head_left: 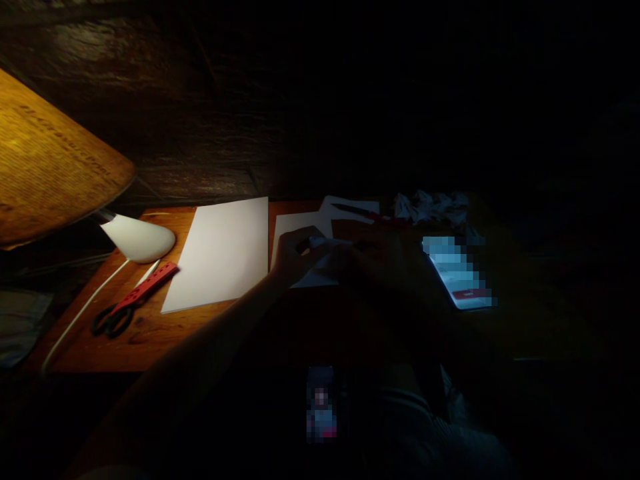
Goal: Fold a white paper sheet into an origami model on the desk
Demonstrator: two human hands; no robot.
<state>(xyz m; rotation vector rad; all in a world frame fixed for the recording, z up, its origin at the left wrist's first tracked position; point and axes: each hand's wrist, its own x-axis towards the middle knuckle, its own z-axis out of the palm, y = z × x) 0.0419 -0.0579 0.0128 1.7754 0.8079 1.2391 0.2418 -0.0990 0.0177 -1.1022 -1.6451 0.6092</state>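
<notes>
In the middle of the wooden table, a small piece of white paper point(327, 252) is held between my two hands, looking folded or bent. My left hand point(294, 255) pinches its left side with thumb and fingers. My right hand point(374, 261) is in deep shadow, its fingers closed at the paper's right side. Beneath and behind the hands lies a white sheet point(303, 225). To the left of my left hand rests a larger stack of white paper point(225, 250).
A lamp point(145, 240) with a yellow shade stands at left, its cord trailing forward. Black-handled scissors point(117, 320) lie beside a red strip point(147, 287). Crumpled paper point(430, 207) sits at the back right, near a lit phone point(455, 270). Another lit screen point(321, 403) shows below the table edge.
</notes>
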